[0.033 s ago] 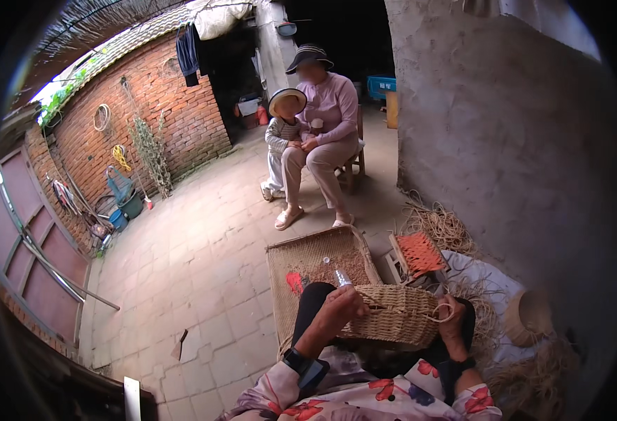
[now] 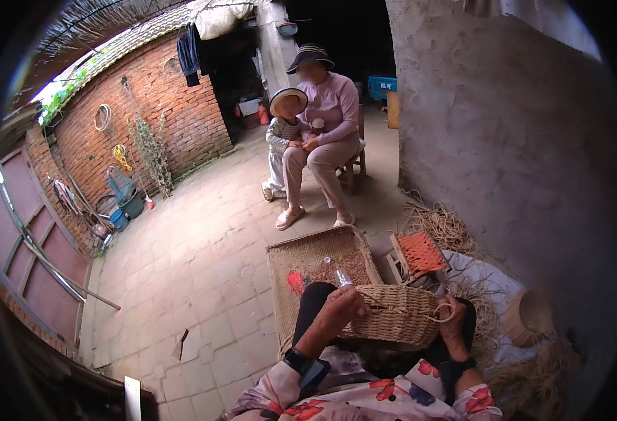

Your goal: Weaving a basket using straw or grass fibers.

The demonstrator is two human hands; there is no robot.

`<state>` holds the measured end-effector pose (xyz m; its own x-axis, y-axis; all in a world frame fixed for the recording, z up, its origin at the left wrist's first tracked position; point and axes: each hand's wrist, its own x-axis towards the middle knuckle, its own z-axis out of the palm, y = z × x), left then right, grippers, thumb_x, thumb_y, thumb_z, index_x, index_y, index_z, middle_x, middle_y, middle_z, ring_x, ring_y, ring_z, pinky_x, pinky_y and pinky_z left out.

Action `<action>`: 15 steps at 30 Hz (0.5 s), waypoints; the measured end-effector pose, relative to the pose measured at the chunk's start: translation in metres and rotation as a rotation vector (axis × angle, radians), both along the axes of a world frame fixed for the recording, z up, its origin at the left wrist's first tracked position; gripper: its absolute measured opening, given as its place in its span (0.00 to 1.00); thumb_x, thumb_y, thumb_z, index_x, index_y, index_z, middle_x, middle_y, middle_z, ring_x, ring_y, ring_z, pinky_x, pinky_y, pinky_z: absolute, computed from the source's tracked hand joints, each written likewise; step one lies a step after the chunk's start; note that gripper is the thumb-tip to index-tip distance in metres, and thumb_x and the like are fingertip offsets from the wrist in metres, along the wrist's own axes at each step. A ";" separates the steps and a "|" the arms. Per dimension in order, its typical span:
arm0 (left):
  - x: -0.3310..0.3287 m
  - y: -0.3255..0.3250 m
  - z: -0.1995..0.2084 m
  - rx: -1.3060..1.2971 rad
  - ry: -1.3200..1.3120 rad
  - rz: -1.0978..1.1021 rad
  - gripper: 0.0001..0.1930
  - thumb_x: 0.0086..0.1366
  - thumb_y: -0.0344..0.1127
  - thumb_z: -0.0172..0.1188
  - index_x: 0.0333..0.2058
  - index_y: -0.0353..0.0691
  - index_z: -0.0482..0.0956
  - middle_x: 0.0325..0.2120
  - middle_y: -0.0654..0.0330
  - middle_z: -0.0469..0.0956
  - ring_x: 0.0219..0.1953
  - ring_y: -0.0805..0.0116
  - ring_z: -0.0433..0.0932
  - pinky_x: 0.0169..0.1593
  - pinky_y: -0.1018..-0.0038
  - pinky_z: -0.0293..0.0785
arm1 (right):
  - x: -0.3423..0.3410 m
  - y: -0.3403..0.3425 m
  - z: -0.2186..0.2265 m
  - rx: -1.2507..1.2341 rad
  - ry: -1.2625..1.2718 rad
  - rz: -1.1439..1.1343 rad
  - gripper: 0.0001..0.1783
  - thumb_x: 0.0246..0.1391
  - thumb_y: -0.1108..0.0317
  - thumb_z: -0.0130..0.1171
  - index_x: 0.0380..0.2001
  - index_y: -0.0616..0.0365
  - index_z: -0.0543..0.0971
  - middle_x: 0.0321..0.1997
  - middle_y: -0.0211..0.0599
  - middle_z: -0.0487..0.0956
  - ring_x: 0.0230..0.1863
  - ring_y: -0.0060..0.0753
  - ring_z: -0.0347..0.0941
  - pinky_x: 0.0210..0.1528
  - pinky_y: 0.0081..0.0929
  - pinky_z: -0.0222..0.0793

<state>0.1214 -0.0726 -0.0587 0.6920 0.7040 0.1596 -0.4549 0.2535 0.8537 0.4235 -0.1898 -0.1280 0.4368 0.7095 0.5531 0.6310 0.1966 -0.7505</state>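
Note:
A woven straw basket (image 2: 396, 319) lies across my lap, over dark trousers. My left hand (image 2: 343, 306) is closed at its left end, by a thin strand that stands out from the weave. A silvery, shiny piece (image 2: 343, 278) shows just beyond that fist; I cannot tell whether it is held or lies behind. At the basket's right end my right hand (image 2: 452, 319) has its fingers bent round a pale loop handle (image 2: 443, 313).
Beyond my knees lies a woven tray (image 2: 280, 270) with reddish bits and a red scrap. To its right are an orange-topped stool (image 2: 419, 254), loose straw (image 2: 445, 224) and a round woven basket (image 2: 528, 319) on white cloth. A person (image 2: 329, 119) sits ahead with a child (image 2: 280, 144).

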 end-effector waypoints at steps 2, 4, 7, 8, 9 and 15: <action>0.000 0.000 0.000 -0.001 0.005 -0.001 0.16 0.76 0.47 0.52 0.33 0.41 0.70 0.27 0.58 0.75 0.37 0.64 0.77 0.48 0.68 0.73 | 0.001 0.000 -0.002 0.005 -0.013 -0.002 0.28 0.65 0.47 0.54 0.22 0.62 0.69 0.17 0.50 0.66 0.18 0.53 0.66 0.22 0.37 0.60; 0.000 -0.001 0.001 -0.022 0.013 -0.002 0.16 0.76 0.47 0.52 0.33 0.41 0.70 0.27 0.59 0.75 0.37 0.64 0.77 0.47 0.68 0.73 | 0.002 -0.001 -0.002 -0.039 -0.015 -0.010 0.28 0.65 0.47 0.54 0.23 0.62 0.70 0.17 0.50 0.66 0.19 0.55 0.66 0.23 0.37 0.61; 0.000 -0.002 0.003 -0.040 0.037 0.015 0.16 0.76 0.46 0.52 0.32 0.42 0.70 0.27 0.58 0.75 0.37 0.63 0.77 0.48 0.68 0.73 | 0.002 -0.003 0.002 -0.045 -0.026 0.008 0.27 0.66 0.48 0.55 0.23 0.62 0.70 0.18 0.51 0.65 0.20 0.57 0.66 0.24 0.38 0.61; 0.000 -0.003 0.003 -0.046 0.047 0.026 0.16 0.76 0.46 0.52 0.32 0.42 0.70 0.27 0.58 0.75 0.37 0.63 0.77 0.48 0.68 0.72 | 0.002 -0.003 0.003 -0.038 -0.027 0.017 0.27 0.66 0.49 0.55 0.23 0.63 0.70 0.18 0.52 0.65 0.20 0.58 0.66 0.24 0.38 0.62; -0.001 -0.003 0.004 -0.041 0.037 0.020 0.16 0.76 0.46 0.52 0.32 0.42 0.70 0.27 0.58 0.75 0.36 0.63 0.77 0.48 0.68 0.72 | 0.001 -0.003 0.004 -0.030 -0.024 0.013 0.26 0.66 0.50 0.55 0.23 0.63 0.70 0.18 0.52 0.65 0.20 0.58 0.65 0.24 0.38 0.62; -0.002 -0.003 0.003 -0.009 0.037 0.031 0.16 0.76 0.45 0.51 0.31 0.41 0.71 0.26 0.58 0.76 0.36 0.64 0.78 0.48 0.68 0.73 | -0.004 0.000 0.006 -0.024 -0.011 -0.036 0.25 0.66 0.53 0.56 0.23 0.64 0.70 0.17 0.51 0.64 0.18 0.53 0.61 0.23 0.37 0.60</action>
